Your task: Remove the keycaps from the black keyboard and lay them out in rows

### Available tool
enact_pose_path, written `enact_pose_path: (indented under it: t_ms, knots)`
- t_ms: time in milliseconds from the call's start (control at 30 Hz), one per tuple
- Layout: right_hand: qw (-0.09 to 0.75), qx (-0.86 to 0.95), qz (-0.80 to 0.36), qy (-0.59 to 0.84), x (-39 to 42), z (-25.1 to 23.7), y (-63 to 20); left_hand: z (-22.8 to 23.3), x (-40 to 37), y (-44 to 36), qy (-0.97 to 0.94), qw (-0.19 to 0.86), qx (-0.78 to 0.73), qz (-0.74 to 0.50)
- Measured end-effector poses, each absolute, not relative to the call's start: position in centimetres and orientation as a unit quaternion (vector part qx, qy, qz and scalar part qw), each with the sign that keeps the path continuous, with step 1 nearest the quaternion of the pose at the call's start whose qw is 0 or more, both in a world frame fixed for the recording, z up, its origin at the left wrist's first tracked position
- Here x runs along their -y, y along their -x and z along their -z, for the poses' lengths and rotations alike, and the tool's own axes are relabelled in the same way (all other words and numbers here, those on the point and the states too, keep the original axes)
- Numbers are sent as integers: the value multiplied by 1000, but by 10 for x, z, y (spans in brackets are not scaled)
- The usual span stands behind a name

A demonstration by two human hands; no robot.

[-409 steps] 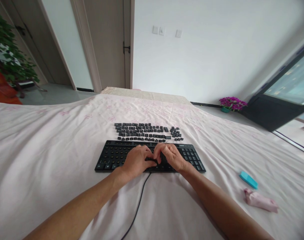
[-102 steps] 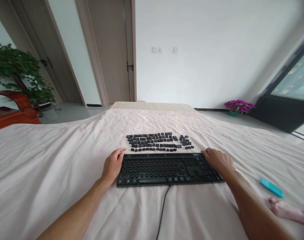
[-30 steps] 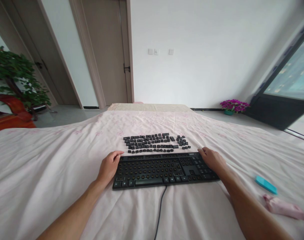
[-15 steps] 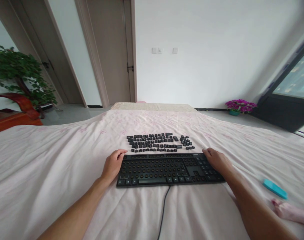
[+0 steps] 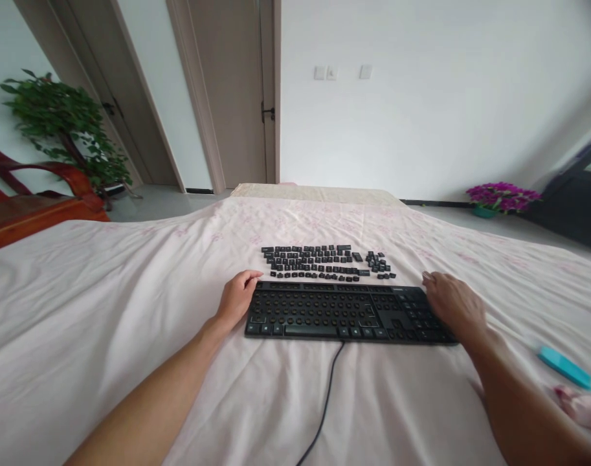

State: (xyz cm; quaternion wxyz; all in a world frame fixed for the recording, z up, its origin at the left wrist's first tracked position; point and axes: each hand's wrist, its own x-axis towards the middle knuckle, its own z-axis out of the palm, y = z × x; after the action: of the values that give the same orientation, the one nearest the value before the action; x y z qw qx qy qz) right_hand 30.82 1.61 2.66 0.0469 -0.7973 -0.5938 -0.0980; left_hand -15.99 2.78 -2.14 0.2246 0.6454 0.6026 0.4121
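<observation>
A black computer keyboard [image 5: 314,331] lies on the pale cloth, most of its main keycaps off and its bottom row still in place. My left hand [image 5: 237,299] is closed at its upper left corner, thumb and forefinger together at the edge. At the opposite end, my right hand [image 5: 454,304] curls over the keyboard's right edge, its lower fingers partly hidden. Loose black keycaps [image 5: 314,261] are laid out in rows just beyond the keyboard, with a smaller cluster of keycaps [image 5: 377,262] on their right. A black cable [image 5: 328,395] runs from the keyboard's near side toward me.
To the right of my right arm lie a blue flat object [image 5: 565,367] and a blurred pinkish thing [image 5: 582,406]. The floral cloth [image 5: 188,388] is wrinkled. A wooden chair [image 5: 66,200] and a leafy plant [image 5: 62,129] stand left, purple flowers [image 5: 501,196] far right.
The view has shifted, so the keyboard, keycaps and both hands appear farther right and higher. Both hands stay at the keyboard's ends; the right hand looks slightly more outward.
</observation>
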Motion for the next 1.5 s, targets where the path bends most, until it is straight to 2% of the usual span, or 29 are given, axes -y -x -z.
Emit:
enact_pose_path:
  t_ms: [100, 167, 333, 467, 567, 667, 767, 1067, 1333, 1500]
  knots:
    - [90, 608, 176, 769, -6, -49, -291, 21, -28, 162, -649, 234, -598, -409]
    - [147, 611, 175, 758, 1, -65, -273, 22, -29, 163, -653, 237, -593, -408]
    - [303, 651, -6, 696, 13, -86, -209, 18, -30, 164, -657, 234, -592, -405]
    - [422, 664, -285, 548, 21, -86, -147, 10, -19, 170, -673, 237, -565, -414]
    - [436, 641, -458, 436, 26, -81, -103, 7, -6, 178, -681, 255, -533, -434]
    - [439, 618, -529, 382, 26, -72, -66, 8, 3, 187, -666, 322, -504, -446]
    - [442, 617, -542, 361, 24, -59, -38, 10, 5, 194, -662, 401, -463, -432]
    - [399, 662, -524, 358, 27, -31, -9, 6, 5, 206, -731, 456, -376, -341]
    - [344, 720, -462, 388, 26, -31, 2, -1, 12, 206, -788, 407, -346, -306]
    - [298, 786, -394, 371, 20, -37, 12, 4, 18, 199, -772, 377, -394, -326]
